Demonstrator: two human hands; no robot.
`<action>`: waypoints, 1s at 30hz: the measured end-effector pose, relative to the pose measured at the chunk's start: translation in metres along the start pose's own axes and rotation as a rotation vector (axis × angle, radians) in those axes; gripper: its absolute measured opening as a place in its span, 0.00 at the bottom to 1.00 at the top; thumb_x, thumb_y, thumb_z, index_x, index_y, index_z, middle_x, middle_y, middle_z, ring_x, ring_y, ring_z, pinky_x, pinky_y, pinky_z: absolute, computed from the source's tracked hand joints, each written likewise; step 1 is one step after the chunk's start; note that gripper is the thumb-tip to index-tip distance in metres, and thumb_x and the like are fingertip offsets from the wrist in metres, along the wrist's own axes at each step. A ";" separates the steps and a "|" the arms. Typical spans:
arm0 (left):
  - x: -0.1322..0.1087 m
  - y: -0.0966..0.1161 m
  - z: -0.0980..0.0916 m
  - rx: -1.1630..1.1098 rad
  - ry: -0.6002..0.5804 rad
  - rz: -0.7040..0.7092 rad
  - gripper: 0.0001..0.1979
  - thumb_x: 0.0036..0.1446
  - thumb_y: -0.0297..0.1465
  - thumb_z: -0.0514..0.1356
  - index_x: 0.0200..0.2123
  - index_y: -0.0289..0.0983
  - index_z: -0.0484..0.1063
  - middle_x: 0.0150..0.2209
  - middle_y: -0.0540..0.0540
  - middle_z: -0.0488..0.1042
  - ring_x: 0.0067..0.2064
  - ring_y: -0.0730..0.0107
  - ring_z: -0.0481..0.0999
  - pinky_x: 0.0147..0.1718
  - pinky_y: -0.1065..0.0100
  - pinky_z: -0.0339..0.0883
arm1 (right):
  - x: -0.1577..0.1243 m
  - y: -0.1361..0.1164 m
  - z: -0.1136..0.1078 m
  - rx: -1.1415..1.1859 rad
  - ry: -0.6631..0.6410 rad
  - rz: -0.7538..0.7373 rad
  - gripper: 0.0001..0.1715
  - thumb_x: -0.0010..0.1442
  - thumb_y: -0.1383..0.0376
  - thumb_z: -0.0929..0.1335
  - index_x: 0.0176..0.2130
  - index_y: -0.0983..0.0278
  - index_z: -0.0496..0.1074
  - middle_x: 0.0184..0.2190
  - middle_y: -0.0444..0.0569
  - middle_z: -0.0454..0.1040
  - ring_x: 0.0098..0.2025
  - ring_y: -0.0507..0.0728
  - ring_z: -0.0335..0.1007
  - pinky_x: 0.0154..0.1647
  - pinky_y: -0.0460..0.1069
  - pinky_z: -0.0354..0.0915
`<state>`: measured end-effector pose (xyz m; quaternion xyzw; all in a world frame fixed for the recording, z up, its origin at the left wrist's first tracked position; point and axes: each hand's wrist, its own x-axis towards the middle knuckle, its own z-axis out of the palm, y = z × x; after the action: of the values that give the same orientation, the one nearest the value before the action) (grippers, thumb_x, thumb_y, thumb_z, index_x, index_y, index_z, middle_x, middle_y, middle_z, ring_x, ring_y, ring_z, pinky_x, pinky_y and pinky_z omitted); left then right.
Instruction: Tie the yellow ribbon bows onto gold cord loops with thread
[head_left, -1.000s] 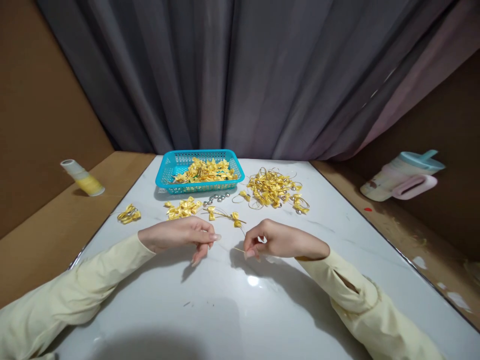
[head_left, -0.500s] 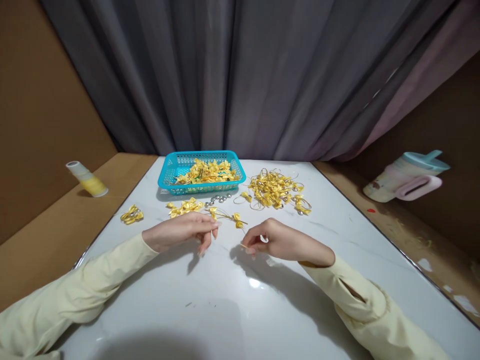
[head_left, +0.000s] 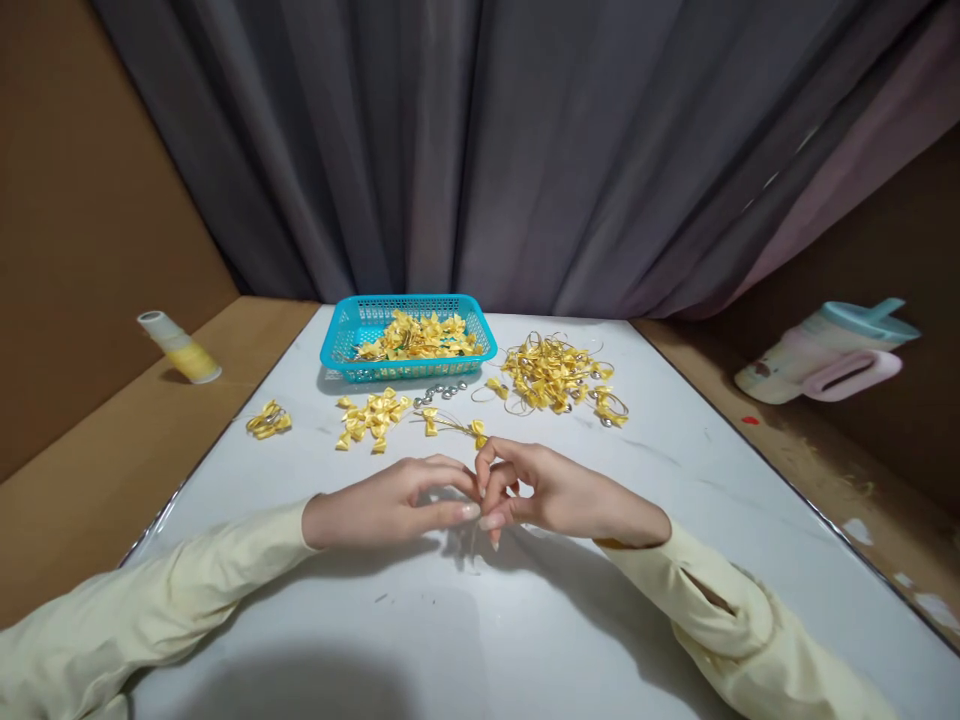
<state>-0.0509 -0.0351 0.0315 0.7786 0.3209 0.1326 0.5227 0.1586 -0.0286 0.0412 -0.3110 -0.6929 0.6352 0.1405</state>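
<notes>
Your left hand (head_left: 394,500) and right hand (head_left: 562,490) meet at the tips, fingers narrow; I cannot tell whether they grip anything. Just beyond them, on the white surface (head_left: 315,640), a thin gold cord (head_left: 451,424) lies with two shiny yellow bows (head_left: 430,422).

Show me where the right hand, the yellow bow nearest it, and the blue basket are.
Right hand (head_left: 546,490): head view, back of hand.
Yellow bow (head_left: 478,429): head view, its middle.
Blue basket (head_left: 409,371): head view, front wall.
</notes>
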 end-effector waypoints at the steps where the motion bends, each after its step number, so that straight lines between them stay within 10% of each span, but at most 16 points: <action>1: -0.001 0.001 0.001 -0.016 -0.023 0.002 0.13 0.61 0.37 0.54 0.42 0.37 0.72 0.45 0.45 0.72 0.46 0.66 0.70 0.43 0.71 0.61 | 0.000 -0.001 0.002 0.007 -0.005 -0.010 0.13 0.55 0.67 0.69 0.35 0.64 0.59 0.25 0.41 0.72 0.29 0.51 0.71 0.37 0.48 0.63; 12: -0.001 -0.004 0.002 -0.319 -0.191 -0.151 0.10 0.59 0.37 0.57 0.38 0.37 0.72 0.21 0.53 0.74 0.27 0.74 0.73 0.33 0.73 0.64 | -0.002 -0.001 -0.005 -0.174 -0.046 -0.026 0.10 0.55 0.72 0.67 0.36 0.64 0.60 0.29 0.45 0.73 0.32 0.51 0.70 0.36 0.46 0.62; 30: 0.005 -0.015 0.003 -0.628 -0.184 -0.262 0.11 0.55 0.34 0.60 0.38 0.32 0.72 0.24 0.46 0.77 0.26 0.71 0.75 0.33 0.68 0.68 | 0.000 0.007 -0.004 -0.915 0.031 -0.136 0.18 0.50 0.81 0.65 0.35 0.64 0.75 0.27 0.44 0.75 0.33 0.53 0.67 0.40 0.47 0.57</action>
<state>-0.0512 -0.0302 0.0160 0.5409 0.3132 0.0858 0.7758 0.1630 -0.0252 0.0348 -0.3041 -0.9187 0.2488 0.0406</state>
